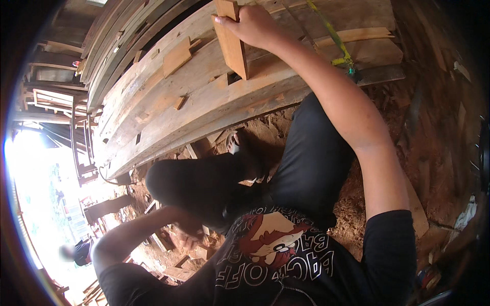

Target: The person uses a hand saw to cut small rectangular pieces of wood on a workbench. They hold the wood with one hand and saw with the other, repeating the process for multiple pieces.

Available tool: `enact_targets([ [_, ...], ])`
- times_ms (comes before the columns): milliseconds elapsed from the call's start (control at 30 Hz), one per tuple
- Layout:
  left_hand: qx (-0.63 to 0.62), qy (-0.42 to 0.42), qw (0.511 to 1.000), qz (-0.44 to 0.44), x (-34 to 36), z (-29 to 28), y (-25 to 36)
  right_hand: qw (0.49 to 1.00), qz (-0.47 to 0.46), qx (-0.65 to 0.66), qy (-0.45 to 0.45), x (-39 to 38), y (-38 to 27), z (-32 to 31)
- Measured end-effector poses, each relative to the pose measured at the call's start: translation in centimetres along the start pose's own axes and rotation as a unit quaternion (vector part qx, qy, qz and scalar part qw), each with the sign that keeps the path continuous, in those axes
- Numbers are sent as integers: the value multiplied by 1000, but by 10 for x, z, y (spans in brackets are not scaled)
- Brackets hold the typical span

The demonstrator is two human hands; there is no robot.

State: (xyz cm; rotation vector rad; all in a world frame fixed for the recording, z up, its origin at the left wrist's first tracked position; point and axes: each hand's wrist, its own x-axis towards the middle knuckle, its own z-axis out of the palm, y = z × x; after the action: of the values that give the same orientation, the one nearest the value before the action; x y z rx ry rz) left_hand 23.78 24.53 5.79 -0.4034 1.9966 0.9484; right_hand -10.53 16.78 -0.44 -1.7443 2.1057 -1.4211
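Note:
My right hand (252, 26) is closed on the upper part of a short, flat wooden board (233, 51), thumb across its near face. The board stands tilted on its end on a wooden workbench (204, 108), beside a dark slot in the top. Lower down at the left, my left hand (188, 223) hangs beside my bent knee, above the littered ground. Blur and shadow hide its fingers, and I see nothing plainly in it.
On the bench lie a flat wooden piece (177, 57), a small block (179, 103) and a long yellow-green tool (334, 36). Long planks (113, 55) are stacked beyond its far left side. Wood shavings (352, 201) and offcuts cover the ground. A person (81, 252) appears at far left.

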Motion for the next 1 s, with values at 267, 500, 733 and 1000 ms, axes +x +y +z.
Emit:
enact_targets([
  [267,-857,110,311,395,132,22,-9,998,1,57,-6,5,-6,9],
  [500,-807,232,348,416,66,34,-80,993,-20,100,57,3,-5,12],
  [733,-589,123,706,374,-3,-27,-80,995,4,99,16,0,-3,0],
  [1000,110,543,827,91,-55,-143,-82,998,19,59,-7,-1,5,10],
])
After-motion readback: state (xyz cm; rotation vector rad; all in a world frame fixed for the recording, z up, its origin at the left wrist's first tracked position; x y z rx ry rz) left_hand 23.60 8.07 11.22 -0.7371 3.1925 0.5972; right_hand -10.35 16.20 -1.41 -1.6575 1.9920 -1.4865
